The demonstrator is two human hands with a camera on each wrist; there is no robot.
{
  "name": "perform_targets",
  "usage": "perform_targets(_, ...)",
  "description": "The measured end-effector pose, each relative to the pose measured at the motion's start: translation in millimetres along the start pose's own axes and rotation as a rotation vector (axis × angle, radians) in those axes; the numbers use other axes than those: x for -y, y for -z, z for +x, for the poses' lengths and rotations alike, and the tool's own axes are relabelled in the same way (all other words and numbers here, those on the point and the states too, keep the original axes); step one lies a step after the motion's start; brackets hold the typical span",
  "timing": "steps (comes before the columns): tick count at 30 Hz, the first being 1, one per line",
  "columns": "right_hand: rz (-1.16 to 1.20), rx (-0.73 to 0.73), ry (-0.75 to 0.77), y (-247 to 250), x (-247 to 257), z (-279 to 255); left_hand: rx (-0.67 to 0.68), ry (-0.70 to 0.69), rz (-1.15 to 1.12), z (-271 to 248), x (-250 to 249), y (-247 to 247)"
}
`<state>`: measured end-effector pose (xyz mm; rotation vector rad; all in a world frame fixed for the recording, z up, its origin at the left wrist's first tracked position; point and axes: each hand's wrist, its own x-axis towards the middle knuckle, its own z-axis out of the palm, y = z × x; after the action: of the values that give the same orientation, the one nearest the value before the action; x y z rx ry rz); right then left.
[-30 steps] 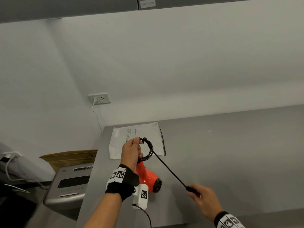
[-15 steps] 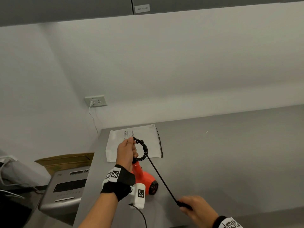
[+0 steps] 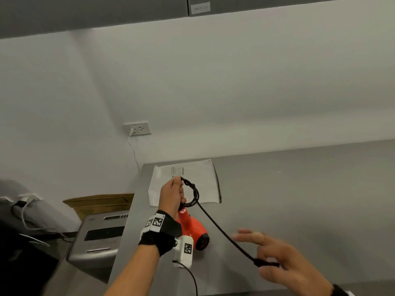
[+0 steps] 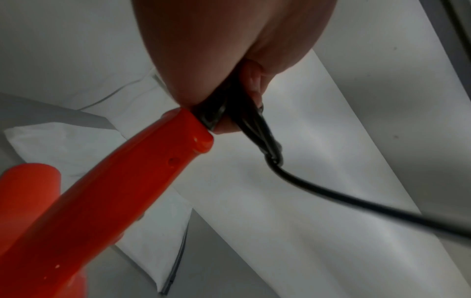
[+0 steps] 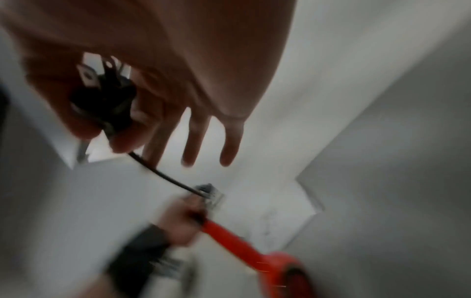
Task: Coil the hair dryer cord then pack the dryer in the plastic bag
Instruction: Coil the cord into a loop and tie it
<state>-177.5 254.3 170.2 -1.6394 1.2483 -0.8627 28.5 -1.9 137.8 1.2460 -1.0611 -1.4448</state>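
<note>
Left hand (image 3: pixel 172 194) grips coiled loops of cord (image 3: pixel 222 228) at handle end of orange dryer (image 3: pixel 193 229), dryer nose resting on counter (image 3: pixel 299 199). Free cord runs taut, diagonal, toward right hand (image 3: pixel 284 261), which pinches plug (image 5: pixel 104 96) between thumb and forefinger, other fingers spread. Plastic bag (image 3: pixel 205 180) lies flat just behind left hand. Judgement: last loop needs plug brought up-left to coil.

Orange dryer (image 3: pixel 193 228) on counter; black cord (image 3: pixel 222 229) part-coiled; white bag (image 3: pixel 205 178) flat behind.
</note>
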Motion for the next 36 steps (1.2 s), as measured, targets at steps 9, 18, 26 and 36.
perform_targets(9,0.216,-0.123,0.059,-16,30,86,0.235,-0.066,-0.025,-28,1,-25)
perform_targets(18,-0.115,-0.539,-0.202,-25,-11,120,0.242,0.041,-0.119,-31,2,-23)
perform_targets(26,-0.530,-0.628,-0.204,-15,-6,134,0.427,0.092,-0.095,-47,0,-35)
perform_targets(36,-0.364,-0.471,-0.081,-8,-3,138,0.544,0.091,-0.146,-37,8,-27)
